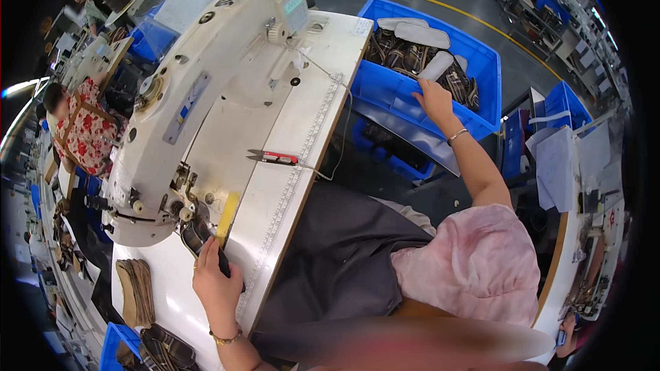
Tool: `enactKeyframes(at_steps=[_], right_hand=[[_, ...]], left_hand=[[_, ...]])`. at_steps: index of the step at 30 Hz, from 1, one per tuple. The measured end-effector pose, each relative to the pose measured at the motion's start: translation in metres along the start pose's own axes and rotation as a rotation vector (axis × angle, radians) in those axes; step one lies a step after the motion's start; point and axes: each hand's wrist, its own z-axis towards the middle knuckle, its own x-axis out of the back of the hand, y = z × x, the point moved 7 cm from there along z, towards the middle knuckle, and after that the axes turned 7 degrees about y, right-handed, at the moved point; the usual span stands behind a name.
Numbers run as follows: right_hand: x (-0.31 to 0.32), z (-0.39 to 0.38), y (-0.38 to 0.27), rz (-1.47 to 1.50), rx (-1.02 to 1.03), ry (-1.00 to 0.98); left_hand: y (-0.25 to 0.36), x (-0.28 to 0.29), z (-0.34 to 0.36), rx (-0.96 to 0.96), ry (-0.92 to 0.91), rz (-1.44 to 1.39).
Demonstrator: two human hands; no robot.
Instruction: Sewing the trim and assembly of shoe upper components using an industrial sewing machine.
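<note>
My left hand (217,283) rests on the sewing machine's white bed, its fingers closed on a dark fabric piece (195,233). The piece runs up under the needle area of the large cream sewing machine (180,96). Beside it lies a yellow strip (228,214) on the bed. My right arm stretches out to the blue bin (385,86); my right hand (436,102) is at its near side, fingers bent against a pale oval piece (437,66). Its fingertips are partly hidden. Dark plaid fabric pieces (399,55) and other pale ones fill the bin.
Red-handled thread snips (276,158) lie on the bed by a printed ruler strip (302,158). A brown stack of pieces (136,292) sits left of my left hand, above a second blue bin (117,343). A person in a floral top (89,127) sits at the left.
</note>
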Motion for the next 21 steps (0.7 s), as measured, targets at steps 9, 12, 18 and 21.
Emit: enactKeyframes(at_steps=[9,12,18,21], right_hand=[[0.144,0.039,-0.240,0.747,0.685,0.256],[0.158,0.010,-0.340,0.969,1.110,0.134],[0.153,-0.034,-0.456,1.012,1.524,0.087],[0.145,-0.039,-0.488,0.952,1.502,-0.070]], left_hand=[[-0.013,0.012,0.015,0.131,0.072,-0.191],[-0.027,0.008,0.011,0.176,0.055,-0.219],[-0.031,0.006,0.013,0.263,0.040,-0.256],[-0.038,0.001,0.025,0.289,0.007,-0.277]])
